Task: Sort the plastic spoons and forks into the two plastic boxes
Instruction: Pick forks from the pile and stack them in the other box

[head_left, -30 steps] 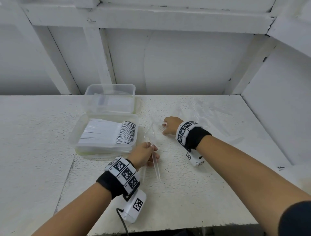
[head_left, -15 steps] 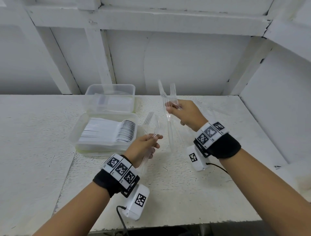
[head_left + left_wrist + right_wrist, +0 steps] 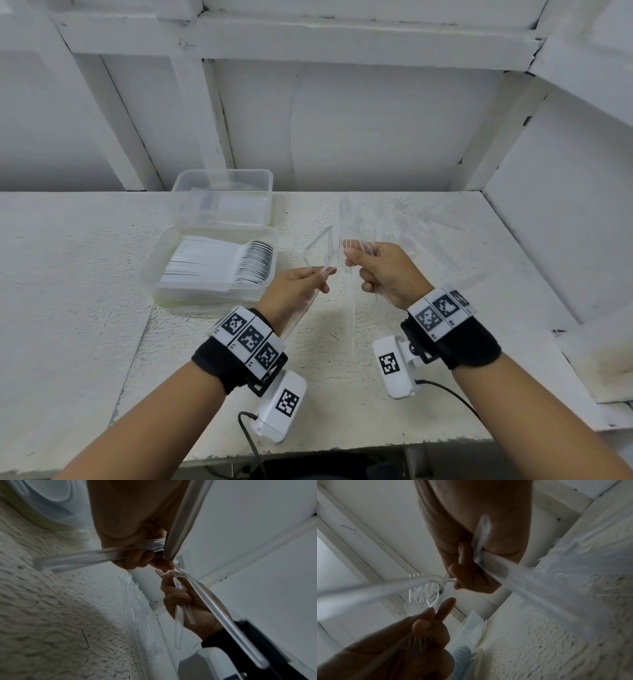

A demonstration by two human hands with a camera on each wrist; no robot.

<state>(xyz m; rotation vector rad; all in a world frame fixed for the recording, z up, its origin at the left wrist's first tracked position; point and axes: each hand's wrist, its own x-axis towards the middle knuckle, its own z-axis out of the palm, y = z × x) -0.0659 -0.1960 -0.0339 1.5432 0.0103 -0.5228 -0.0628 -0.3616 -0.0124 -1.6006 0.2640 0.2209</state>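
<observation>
Near box (image 3: 212, 291): clear plastic, on the white table (image 3: 85, 274) at left – holds a packed row of white spoons (image 3: 219, 262), bowls to the right
Far box (image 3: 222, 192): clear plastic, directly behind the near box, touching it; contents too faint to make out
Left hand (image 3: 294, 291): raised above the table just right of the near box, fingers curled round clear plastic forks (image 3: 320, 253), tines up, handles running down past the wrist
Right hand (image 3: 383, 270): raised close beside the left hand, fingers and thumb pinching more clear forks (image 3: 354, 245) – tines at the fingertips, handles hanging below the palm
Loose pile (image 3: 404, 219): clear plastic cutlery lying on the table behind the right hand; pieces hard to tell apart
Wrist bands: black, with printed square markers, one on each wrist
</observation>
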